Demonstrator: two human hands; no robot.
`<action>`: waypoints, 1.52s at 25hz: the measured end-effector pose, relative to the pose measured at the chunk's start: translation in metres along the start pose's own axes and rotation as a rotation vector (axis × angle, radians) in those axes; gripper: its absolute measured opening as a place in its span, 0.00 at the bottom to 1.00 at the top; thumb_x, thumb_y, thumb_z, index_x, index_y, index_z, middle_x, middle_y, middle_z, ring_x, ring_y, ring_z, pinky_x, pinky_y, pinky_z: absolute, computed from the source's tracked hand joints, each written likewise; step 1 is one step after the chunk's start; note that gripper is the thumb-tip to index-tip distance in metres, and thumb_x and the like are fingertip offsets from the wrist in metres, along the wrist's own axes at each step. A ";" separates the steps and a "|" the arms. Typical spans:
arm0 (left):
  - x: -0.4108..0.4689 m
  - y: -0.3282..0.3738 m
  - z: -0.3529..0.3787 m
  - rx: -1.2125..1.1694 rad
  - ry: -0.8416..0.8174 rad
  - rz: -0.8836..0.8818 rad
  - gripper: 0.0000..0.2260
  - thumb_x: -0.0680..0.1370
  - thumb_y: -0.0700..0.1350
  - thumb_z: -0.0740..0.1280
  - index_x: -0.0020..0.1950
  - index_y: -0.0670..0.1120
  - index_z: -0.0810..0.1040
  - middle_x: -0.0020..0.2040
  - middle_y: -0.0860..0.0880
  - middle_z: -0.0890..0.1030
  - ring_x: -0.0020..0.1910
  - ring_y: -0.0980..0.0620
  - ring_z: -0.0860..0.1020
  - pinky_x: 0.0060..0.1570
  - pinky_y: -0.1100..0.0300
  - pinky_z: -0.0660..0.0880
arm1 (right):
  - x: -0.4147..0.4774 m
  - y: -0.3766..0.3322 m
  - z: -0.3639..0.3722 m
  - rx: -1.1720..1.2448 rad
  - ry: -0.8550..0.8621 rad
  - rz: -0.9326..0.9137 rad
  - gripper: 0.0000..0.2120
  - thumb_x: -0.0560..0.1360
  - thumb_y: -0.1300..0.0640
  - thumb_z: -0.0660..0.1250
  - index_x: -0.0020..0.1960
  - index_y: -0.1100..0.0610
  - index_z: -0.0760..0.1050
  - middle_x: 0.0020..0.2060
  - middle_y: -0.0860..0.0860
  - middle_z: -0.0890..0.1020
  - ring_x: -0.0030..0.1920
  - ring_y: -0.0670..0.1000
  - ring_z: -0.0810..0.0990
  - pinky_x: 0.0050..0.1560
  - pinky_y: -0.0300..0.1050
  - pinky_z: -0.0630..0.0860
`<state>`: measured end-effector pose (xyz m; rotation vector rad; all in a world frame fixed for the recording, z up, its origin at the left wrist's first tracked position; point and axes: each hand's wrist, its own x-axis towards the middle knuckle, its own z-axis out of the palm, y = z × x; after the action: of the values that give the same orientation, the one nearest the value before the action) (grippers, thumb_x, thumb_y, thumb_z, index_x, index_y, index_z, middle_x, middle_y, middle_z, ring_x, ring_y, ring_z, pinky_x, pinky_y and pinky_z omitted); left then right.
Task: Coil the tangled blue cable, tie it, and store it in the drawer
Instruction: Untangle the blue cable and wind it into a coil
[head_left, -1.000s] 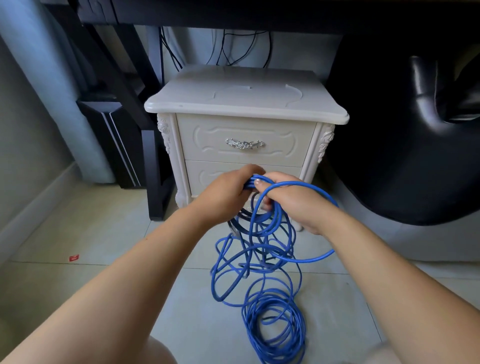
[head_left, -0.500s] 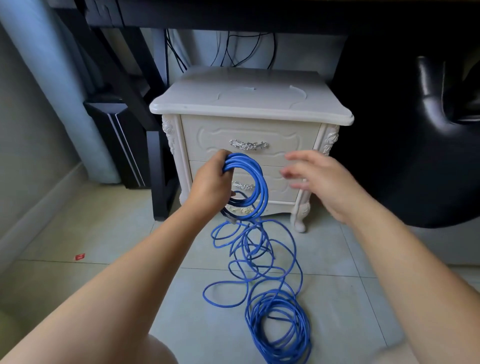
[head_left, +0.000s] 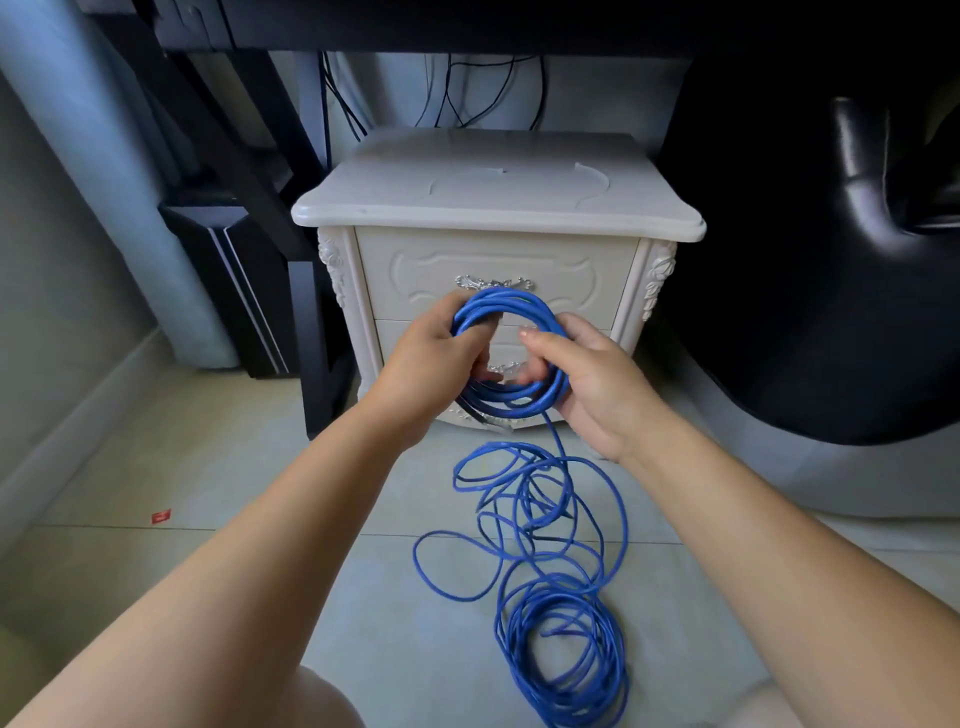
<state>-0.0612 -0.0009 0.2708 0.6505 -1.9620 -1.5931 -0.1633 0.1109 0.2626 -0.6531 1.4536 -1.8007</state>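
Tiled floor (head_left: 156, 597) before white nightstand (head_left: 493, 197).
Left hand (head_left: 431, 374) and right hand (head_left: 592, 384) grip blue cable (head_left: 511, 306) coil; slack sprawls below.

Left hand (head_left: 431, 364) is gripping the left side of a small coil of blue cable (head_left: 498, 304); right hand (head_left: 597, 384) is gripping its right side. The rest is lying in tangled loops on the floor (head_left: 208, 467), before a white nightstand (head_left: 493, 208).
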 end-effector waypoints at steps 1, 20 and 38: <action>-0.002 -0.001 -0.001 -0.013 -0.043 -0.031 0.03 0.80 0.45 0.65 0.51 0.47 0.78 0.31 0.52 0.75 0.31 0.56 0.76 0.39 0.58 0.76 | 0.001 0.000 0.001 -0.004 0.043 -0.009 0.08 0.78 0.63 0.65 0.41 0.56 0.70 0.22 0.46 0.69 0.25 0.47 0.70 0.38 0.45 0.70; 0.003 -0.006 0.006 0.155 0.024 0.006 0.20 0.79 0.59 0.63 0.37 0.45 0.75 0.23 0.55 0.68 0.25 0.51 0.66 0.33 0.57 0.68 | -0.004 -0.009 -0.004 -0.033 -0.041 0.045 0.19 0.78 0.64 0.60 0.69 0.57 0.66 0.38 0.58 0.82 0.36 0.53 0.78 0.43 0.45 0.76; 0.001 -0.014 0.020 -0.548 0.128 -0.579 0.21 0.79 0.61 0.61 0.36 0.45 0.70 0.26 0.51 0.64 0.23 0.54 0.62 0.31 0.61 0.64 | -0.010 0.016 -0.017 0.360 -0.418 0.171 0.17 0.59 0.54 0.81 0.46 0.58 0.86 0.46 0.56 0.86 0.51 0.54 0.85 0.55 0.47 0.80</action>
<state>-0.0743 0.0105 0.2541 1.1053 -1.2005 -2.2381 -0.1664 0.1276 0.2439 -0.6473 0.8548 -1.6157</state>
